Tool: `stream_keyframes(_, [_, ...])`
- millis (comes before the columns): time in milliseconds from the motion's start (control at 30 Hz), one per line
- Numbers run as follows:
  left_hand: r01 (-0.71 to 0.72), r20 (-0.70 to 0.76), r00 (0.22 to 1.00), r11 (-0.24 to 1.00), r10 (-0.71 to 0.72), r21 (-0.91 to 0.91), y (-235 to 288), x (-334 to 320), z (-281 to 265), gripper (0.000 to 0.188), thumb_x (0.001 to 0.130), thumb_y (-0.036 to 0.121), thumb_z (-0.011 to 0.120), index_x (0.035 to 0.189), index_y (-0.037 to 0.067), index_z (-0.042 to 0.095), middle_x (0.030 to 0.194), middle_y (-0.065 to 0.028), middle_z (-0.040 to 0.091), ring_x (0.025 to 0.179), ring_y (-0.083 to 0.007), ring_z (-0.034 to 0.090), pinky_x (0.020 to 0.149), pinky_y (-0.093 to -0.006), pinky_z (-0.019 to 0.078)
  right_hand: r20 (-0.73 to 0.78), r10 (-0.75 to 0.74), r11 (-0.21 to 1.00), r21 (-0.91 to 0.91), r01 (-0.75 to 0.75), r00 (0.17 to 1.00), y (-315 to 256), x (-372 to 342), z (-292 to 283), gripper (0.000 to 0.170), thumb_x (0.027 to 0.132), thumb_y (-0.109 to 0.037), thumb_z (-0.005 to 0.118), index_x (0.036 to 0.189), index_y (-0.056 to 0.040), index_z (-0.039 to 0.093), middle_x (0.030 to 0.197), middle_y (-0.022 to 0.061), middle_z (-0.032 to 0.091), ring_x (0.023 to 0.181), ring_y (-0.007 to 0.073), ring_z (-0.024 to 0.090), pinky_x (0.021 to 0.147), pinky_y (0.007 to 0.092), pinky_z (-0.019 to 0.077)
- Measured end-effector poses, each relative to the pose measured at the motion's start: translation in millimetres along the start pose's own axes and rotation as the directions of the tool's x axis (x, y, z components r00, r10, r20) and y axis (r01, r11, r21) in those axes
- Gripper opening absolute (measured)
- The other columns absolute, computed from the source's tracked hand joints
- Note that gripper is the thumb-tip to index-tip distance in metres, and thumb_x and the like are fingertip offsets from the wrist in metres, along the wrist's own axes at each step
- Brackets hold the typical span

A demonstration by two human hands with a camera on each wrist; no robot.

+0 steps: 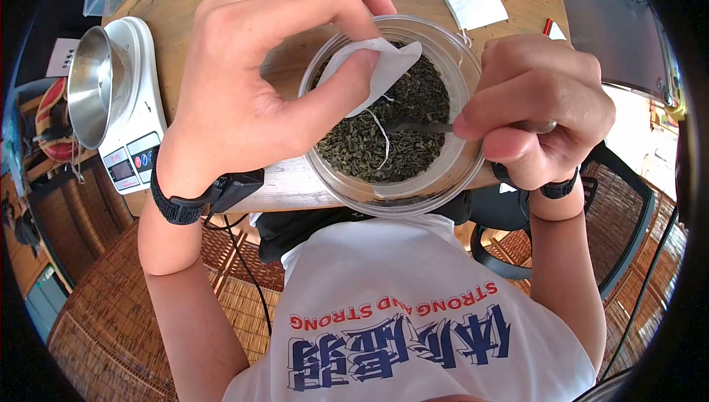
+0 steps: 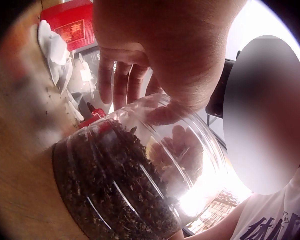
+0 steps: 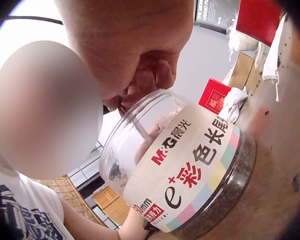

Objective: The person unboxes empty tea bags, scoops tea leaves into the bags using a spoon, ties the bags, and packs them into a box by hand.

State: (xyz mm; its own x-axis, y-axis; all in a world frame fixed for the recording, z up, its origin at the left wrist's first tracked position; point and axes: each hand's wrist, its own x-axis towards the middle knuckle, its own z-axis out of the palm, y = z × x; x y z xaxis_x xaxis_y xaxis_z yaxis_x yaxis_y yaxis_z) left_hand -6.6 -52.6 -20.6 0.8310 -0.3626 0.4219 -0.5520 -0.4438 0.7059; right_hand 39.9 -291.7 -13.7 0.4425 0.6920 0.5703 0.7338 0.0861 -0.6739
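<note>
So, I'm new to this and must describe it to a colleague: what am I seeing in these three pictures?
There is no machine here, only a person's two bare hands. The wide picture comes from a camera on the head, looking down; the other two come from cameras on each wrist. On the table stand a clear jar of dried leaves and a scale bearing a metal bowl. The left hand pinches a white bag at the jar's mouth. The right hand holds a spoon-like tool reaching into the jar.
</note>
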Motion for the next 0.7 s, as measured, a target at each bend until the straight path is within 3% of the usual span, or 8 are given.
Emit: stream_keyframes(700, [-0.011,0.007,1.0,1.0,0.011,0.007,0.0,-0.2,-0.8,0.014,0.076,-0.008,0.066,0.087,-0.001,0.07,0.11,-0.0157,0.07,0.092,-0.0213,0.067,0.086,-0.0313,0.0526,-0.007,0.002,0.999,-0.036,-0.002,1.0,-2.1,0.6,-0.5,0.044,0.096,-0.043,0.073,0.076,-0.0047,0.069,0.063,0.0029,0.067,0.049,0.0113,0.051,0.044,0.0261,0.0379])
